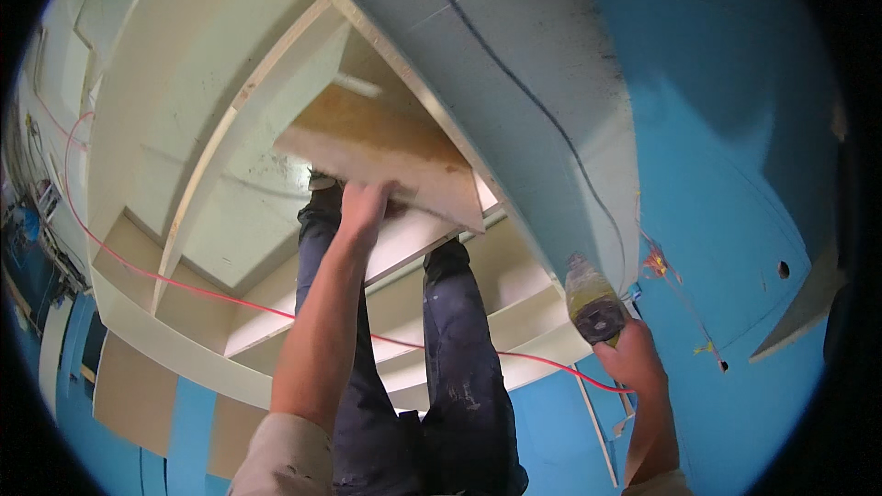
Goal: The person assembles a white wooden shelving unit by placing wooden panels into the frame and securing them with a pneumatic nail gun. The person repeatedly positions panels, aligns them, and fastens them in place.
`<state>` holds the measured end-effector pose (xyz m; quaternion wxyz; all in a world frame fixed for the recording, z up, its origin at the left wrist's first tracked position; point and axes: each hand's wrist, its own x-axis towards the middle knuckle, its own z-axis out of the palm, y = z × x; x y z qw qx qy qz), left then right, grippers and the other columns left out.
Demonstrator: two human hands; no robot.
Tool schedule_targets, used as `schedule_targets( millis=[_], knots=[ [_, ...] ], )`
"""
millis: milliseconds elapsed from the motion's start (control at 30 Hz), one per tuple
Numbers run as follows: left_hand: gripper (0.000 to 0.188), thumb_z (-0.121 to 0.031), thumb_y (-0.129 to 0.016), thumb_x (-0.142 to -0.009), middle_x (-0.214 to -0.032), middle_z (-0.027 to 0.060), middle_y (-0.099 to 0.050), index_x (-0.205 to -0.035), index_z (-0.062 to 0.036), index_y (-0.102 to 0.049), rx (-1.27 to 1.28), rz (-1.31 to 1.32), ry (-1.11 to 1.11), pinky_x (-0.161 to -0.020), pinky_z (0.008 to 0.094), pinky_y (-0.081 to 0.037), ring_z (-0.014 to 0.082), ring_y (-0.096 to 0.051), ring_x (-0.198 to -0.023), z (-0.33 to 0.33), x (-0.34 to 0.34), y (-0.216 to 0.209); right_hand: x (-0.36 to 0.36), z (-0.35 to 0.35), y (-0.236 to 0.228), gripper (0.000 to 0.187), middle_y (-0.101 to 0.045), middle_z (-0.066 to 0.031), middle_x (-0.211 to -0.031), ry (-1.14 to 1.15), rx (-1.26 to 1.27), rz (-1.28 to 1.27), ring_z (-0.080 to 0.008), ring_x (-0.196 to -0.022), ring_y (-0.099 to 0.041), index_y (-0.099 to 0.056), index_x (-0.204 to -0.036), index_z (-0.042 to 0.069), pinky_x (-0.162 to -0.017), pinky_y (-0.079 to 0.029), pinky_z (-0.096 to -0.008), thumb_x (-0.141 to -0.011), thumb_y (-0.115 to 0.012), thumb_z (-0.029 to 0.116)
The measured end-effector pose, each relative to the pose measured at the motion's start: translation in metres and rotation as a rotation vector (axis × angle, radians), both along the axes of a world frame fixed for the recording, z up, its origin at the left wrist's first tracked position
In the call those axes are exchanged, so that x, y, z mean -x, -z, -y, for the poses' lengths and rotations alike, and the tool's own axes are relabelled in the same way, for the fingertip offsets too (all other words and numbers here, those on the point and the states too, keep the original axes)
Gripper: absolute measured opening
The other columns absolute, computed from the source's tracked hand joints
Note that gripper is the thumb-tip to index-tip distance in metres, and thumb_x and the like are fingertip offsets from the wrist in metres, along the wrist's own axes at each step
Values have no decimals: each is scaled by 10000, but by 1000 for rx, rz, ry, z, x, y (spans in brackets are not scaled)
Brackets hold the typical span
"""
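Note:
My left hand (366, 202) grips the near edge of a loose brown wooden board (363, 138), fingers curled round it. The board lies tilted inside a large curved, pale frame (188, 354), between its ribs. Out to the right, my right hand (634, 358) is closed round a hand-held tool (591, 298) with a yellowish body and a dark round part facing me. Its exact kind is not clear. The tool is beside the corner of a grey panel (551, 64). A red hose (524, 356) runs across my legs toward the right hand.
My legs (464, 349) reach into the frame, among its ribs. A curved wooden rib (225, 119) stands on the left. A dark line or cable (514, 78) crosses the grey panel. Blue floor (717, 184) lies at right, with a yellow-red tangle (655, 264) and a pale offcut (804, 312).

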<state>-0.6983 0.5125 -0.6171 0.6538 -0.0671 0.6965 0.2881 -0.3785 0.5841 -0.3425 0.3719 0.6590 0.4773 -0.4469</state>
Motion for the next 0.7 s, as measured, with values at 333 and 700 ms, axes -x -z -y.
schedule_targets(
  millis=[333,700],
  knots=[
    [306,-129,-616,-830,-950,131,-665,-1062,70,-635,-162,137,515,-651,304,-587,194,-655,-759,-78,-12,66,13,-1,83,214,-680,-171,-874,43,-84,-9,-252,-792,-653,-636,-954,-57,-725,-501,-361,-785,-661,71],
    [874,-275,-790,-747,-1314,208,-512,-1422,10,-314,-446,334,534,-1088,378,-335,310,-485,-1223,-43,-21,78,32,-22,91,203,-679,-143,-884,108,-95,-76,-221,-810,-637,-640,-940,-52,-743,-494,-359,-777,-652,69]
  ],
)
